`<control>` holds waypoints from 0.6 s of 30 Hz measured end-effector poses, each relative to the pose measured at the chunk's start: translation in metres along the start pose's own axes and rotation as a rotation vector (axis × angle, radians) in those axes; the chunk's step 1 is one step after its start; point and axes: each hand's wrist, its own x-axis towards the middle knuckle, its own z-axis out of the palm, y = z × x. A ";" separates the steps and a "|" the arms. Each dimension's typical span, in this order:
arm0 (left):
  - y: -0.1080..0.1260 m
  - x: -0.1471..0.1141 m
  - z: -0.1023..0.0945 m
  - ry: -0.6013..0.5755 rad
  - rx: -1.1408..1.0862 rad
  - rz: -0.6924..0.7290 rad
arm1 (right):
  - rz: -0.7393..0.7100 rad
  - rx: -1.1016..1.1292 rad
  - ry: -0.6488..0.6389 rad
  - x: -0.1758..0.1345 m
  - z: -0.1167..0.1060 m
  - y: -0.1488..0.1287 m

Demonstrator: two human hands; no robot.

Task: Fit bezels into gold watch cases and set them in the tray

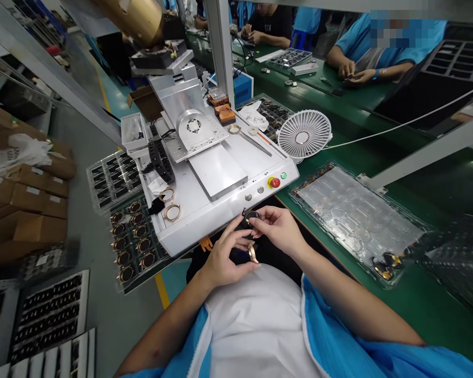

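In front of my body, just off the near edge of the white machine (220, 202), my two hands are close together. My right hand (283, 229) pinches a round black watch module (253, 216) with gold-coloured bits and a small dark tab. My left hand (227, 258) curls around a gold-coloured watch case ring (253, 253), which stands on edge by the thumb and fingers. The left fingertips reach up to the black module; whether they grip it too, I cannot tell. Two more gold rings (172, 212) lie on the machine's left corner.
A tray of round watch parts (139, 247) stands at left. On the green bench at right lies a clear plastic tray (358, 210), behind it a white fan (304, 134). The machine carries a metal fixture (194, 126) and red button (275, 182). Co-workers sit across.
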 end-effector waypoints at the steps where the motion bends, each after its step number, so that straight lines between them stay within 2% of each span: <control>1: -0.003 0.000 0.000 0.000 0.028 0.037 | 0.013 -0.004 -0.012 0.000 0.000 -0.001; 3: -0.006 -0.001 -0.003 -0.030 0.123 0.093 | 0.045 0.000 -0.031 0.000 -0.002 -0.004; 8: -0.006 0.000 -0.012 -0.167 0.530 0.183 | 0.111 0.041 -0.101 -0.001 -0.008 -0.005; 10: -0.005 0.001 -0.014 -0.205 0.576 0.185 | 0.126 0.054 -0.101 -0.001 -0.011 -0.002; 13: -0.005 0.003 -0.015 -0.212 0.384 0.147 | 0.137 0.092 -0.066 -0.002 -0.013 0.003; 18: -0.012 0.006 -0.009 0.086 -0.362 0.037 | 0.166 0.169 -0.062 -0.007 -0.011 0.001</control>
